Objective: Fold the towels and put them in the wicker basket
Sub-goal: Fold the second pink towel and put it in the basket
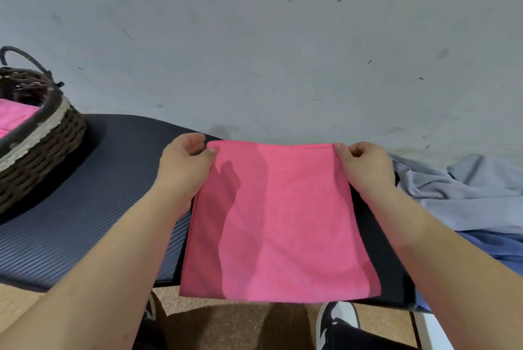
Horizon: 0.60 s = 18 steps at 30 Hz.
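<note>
First, wall (254, 38): grey and flecked with dark scuffs, it fills the upper half of the view.
Mat (85, 208): dark and ribbed, spread over the left part of the table.
Table (390, 264): black; a bare strip shows to the right of the pink towel, with the front edge nearest the person.
Pink towel (277, 222): plain and smooth, opened out in the middle between both forearms. Its far edge runs left to right and is stretched taut between the two hands. Its near edge reaches past the table's front edge, over the floor. It looks close to square. The sides running away from the person seem slightly the longer, though the wide lens makes that hard to judge. Shadows of the hands fall across it.
Blue cloths (467, 196): pale, crumpled, heaped at the right, just beside the right forearm.
Wicker basket (42, 151): dark weave with a pale band under the rim and its handle upright. It sits on the mat at far left, well apart from the pink towel.
Left grip (184, 168): thumb and curled fingers pinch the towel's far left corner.
Right grip (365, 165): pinches the far right corner the same way.
Folded towel (14, 117): pink, lying inside the wicker basket.
Shoe (336, 321): black and white, on the brown floor (198, 301) below the towel.
</note>
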Each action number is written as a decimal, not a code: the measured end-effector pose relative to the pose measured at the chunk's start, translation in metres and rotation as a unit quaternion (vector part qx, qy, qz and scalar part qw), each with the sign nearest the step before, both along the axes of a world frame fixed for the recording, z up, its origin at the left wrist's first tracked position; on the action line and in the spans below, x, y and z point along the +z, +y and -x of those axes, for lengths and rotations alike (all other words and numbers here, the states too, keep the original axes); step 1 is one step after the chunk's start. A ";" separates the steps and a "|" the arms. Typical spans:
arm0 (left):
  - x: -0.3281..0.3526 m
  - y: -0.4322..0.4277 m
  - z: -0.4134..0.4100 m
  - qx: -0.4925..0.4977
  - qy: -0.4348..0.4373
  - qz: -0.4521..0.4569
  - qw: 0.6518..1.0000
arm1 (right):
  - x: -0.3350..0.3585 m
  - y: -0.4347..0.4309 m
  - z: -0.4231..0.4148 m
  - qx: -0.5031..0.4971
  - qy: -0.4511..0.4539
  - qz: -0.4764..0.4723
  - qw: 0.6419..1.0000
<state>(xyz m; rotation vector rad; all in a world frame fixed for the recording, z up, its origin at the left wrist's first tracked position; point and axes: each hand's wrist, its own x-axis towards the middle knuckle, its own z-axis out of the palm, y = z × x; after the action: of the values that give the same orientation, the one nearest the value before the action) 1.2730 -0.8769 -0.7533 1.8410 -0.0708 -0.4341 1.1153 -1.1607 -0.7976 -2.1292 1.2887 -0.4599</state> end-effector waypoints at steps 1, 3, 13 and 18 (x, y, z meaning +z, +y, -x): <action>0.003 0.003 0.001 -0.004 -0.021 -0.018 1.000 | 0.002 -0.001 0.002 -0.005 0.022 0.029 0.999; 0.010 0.009 0.004 -0.016 -0.076 -0.055 0.995 | 0.009 0.003 0.005 0.011 0.024 0.069 0.997; -0.026 0.048 0.100 -0.388 -0.258 -0.280 0.839 | 0.077 0.127 0.029 0.368 0.273 -0.031 0.888; -0.045 0.077 0.096 -0.429 -0.343 -0.367 0.751 | 0.040 0.156 0.090 0.375 0.373 -0.034 0.848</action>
<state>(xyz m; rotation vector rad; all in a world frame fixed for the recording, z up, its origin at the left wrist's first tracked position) 1.1765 -0.7997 -0.7979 2.5971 -1.4944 -0.3968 1.0256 -1.0047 -0.7574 -2.6115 0.6526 0.8020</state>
